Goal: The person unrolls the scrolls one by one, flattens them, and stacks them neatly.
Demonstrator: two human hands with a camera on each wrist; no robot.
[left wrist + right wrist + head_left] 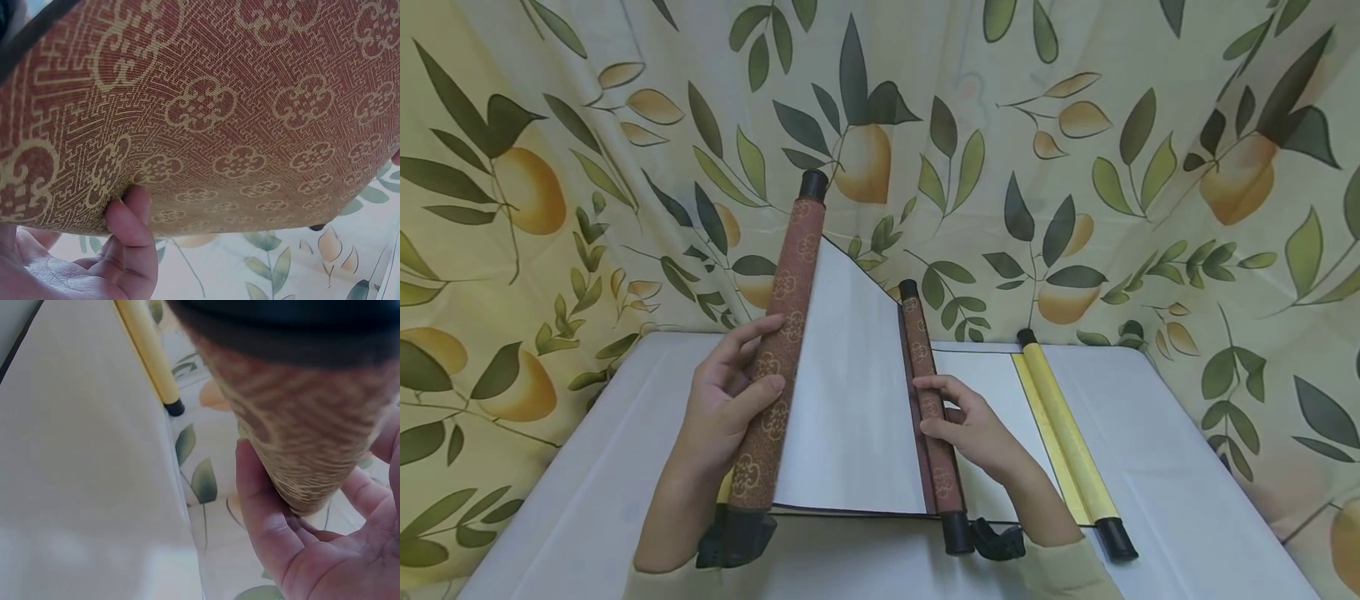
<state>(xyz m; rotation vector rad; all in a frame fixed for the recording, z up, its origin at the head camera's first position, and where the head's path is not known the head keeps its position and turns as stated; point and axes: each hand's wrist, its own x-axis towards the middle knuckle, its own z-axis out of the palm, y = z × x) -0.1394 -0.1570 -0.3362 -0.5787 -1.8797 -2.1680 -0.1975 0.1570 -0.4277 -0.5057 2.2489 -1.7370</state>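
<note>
A reddish-brown scroll with gold flower patterns is held up partly unrolled, its white sheet (857, 392) stretched between two rolled ends. My left hand (718, 404) grips the thicker roll (788, 308), which leans to the right at its top. In the left wrist view, the fingers (132, 225) curl against the patterned backing (244, 106). On the other side, my right hand (973, 421) pinches the thinner roll (936, 454) between thumb and fingers. Black knobs cap both rolls. The right wrist view shows fingers (259, 512) around the patterned roll (306, 437).
Beneath, a yellow-edged scroll lies spread on the white table (1172, 467), with its yellow roller (1070, 425) to the right. The held scroll hides much of it. A curtain (970, 242) printed with fruit and leaves hangs behind the table.
</note>
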